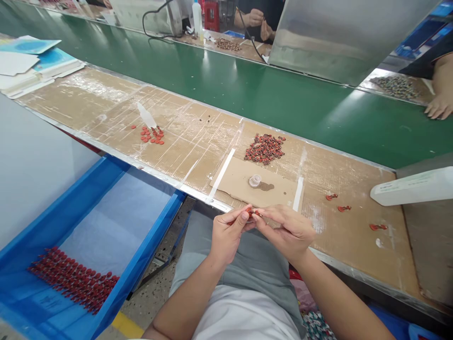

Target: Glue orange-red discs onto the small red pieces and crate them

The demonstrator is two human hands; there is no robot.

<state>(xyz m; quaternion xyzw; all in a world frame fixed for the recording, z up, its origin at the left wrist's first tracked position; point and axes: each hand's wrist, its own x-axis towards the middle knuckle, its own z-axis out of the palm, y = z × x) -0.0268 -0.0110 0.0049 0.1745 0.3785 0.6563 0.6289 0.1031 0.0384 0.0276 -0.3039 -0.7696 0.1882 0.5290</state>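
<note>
Small red piece (250, 213), pinched between fingertips of left hand (228, 231) and right hand (288, 231); in hand, by judgement, a close two-handed fitting or adjusting step.

Held at the near table edge, thumb and forefinger of each hand pressed together on it. Seems to call for an even pinch and slight finger corrections. Looks red with darker touches; largely covered, full shape impossible to tell. Just beyond the fingers: small clear cup (255, 180), beside dark patch (266, 187) on cardboard sheet (233, 174). Farther beyond: heap of red-and-dark pieces (264, 149). Well right: three similar pieces (344, 208), set apart. Well left: flat red discs (146, 139).
</note>
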